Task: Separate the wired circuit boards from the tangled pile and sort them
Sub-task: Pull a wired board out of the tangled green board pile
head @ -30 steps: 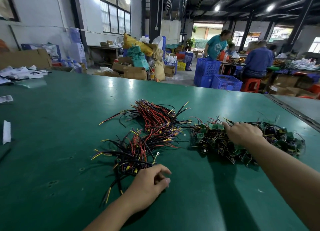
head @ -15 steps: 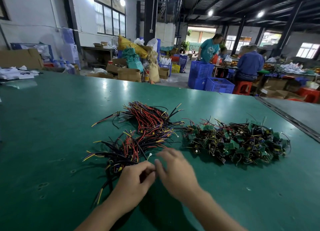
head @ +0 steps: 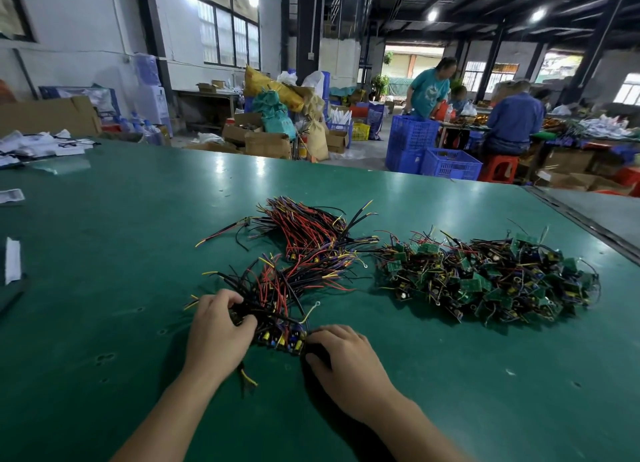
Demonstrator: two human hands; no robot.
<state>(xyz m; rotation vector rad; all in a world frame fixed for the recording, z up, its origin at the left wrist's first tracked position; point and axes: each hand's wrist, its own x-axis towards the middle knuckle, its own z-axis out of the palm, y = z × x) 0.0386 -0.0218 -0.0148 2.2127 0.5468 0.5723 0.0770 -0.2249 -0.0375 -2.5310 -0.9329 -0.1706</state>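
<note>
A tangled pile of green circuit boards with wires (head: 485,281) lies on the right of the green table (head: 104,254). Left of it are two sorted bundles of boards with red, black and yellow wires: a far bundle (head: 308,229) and a near bundle (head: 277,295). My left hand (head: 216,330) grips the near bundle's left end, fingers curled over the wires. My right hand (head: 343,354) holds the right end of the row of boards (head: 280,338) at the bundle's near end, fingers curled against it.
White paper scraps (head: 12,264) lie at the table's left edge, with more papers (head: 38,146) at the far left corner. A metal seam (head: 581,219) runs along the table's right side. Blue crates (head: 450,164), boxes and seated people are beyond the far edge.
My right hand left the tangled pile and came back to the near bundle. Both hands now hold the row of boards at its ends; the left hand moved up onto the wires.
</note>
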